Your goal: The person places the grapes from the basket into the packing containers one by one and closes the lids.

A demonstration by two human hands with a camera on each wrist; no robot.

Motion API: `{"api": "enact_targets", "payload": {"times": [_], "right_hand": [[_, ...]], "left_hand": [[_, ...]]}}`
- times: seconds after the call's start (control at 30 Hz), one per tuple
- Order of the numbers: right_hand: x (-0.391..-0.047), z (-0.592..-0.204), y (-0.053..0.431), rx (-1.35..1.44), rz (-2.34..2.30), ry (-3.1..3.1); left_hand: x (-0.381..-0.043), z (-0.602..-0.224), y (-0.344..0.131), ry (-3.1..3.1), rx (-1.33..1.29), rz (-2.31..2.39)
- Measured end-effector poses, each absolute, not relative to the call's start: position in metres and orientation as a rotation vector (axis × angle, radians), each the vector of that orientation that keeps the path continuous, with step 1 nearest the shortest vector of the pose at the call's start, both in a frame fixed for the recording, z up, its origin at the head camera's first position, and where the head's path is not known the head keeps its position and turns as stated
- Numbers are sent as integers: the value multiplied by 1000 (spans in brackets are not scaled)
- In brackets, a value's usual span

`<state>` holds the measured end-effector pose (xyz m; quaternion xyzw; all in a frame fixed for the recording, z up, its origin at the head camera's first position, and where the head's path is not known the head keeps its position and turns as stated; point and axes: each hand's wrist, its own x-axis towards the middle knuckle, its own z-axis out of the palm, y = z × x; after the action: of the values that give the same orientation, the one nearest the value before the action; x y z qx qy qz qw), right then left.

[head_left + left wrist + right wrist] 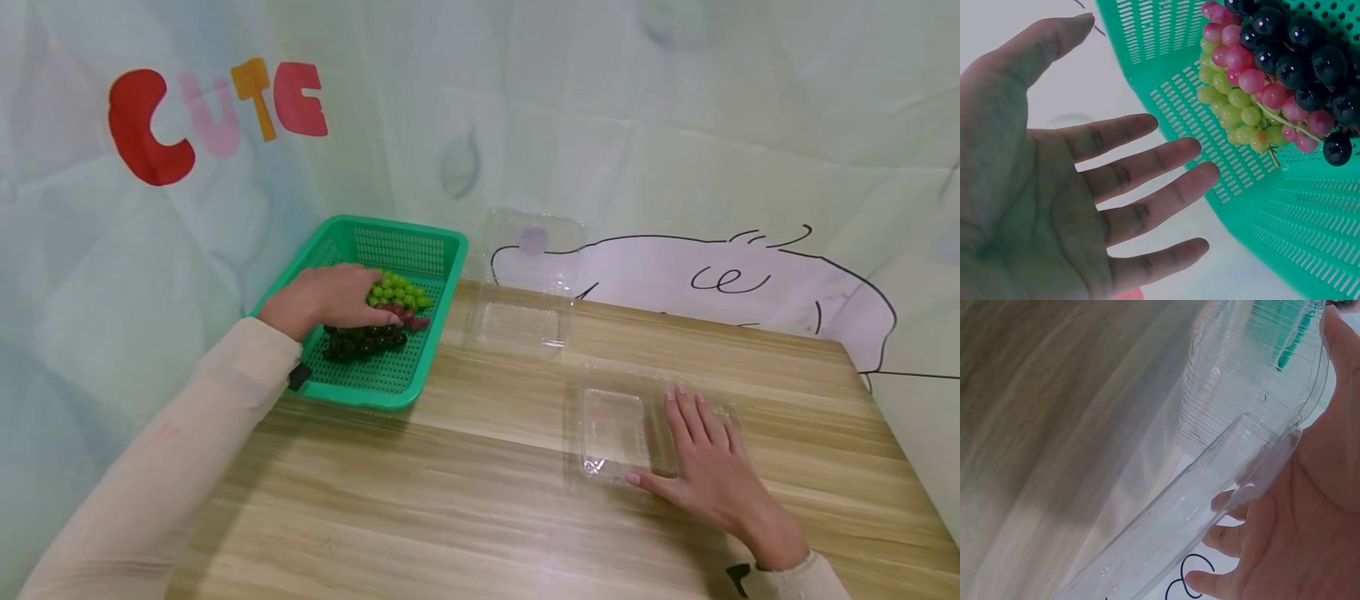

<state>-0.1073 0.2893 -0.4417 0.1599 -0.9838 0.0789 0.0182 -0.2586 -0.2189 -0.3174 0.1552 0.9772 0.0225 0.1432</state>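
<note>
Head view: your left hand [337, 296] was over the basket [433, 346], which stood at the far left of the table [450, 500]. Inside it, green grapes [397, 292], red grapes [410, 318] and black grapes [363, 342] lay side by side. Your right hand [711, 477] rested on the right part of the near box [613, 423], fingers straight, thumb at its front edge. The far box [517, 325] stood between the basket and the near box, further back, its lid raised before the printed cloth [397, 150].

Left wrist view: the grip of your left hand was wide, fingers and thumb spread. All three bunches lay in the basket, apart from your fingertips.

Right wrist view: the grip of your right hand was also wide, the palm against or just beside the near box; contact there could not be confirmed.
</note>
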Motion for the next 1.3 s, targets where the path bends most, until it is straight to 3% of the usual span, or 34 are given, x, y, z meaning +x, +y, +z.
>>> {"api": "enact_targets", "payload": {"times": [1.3], "right_hand": [[-107, -441, 289, 486, 236, -3064]], "left_hand": [[-287, -339, -232, 2650, 321, -93]]}}
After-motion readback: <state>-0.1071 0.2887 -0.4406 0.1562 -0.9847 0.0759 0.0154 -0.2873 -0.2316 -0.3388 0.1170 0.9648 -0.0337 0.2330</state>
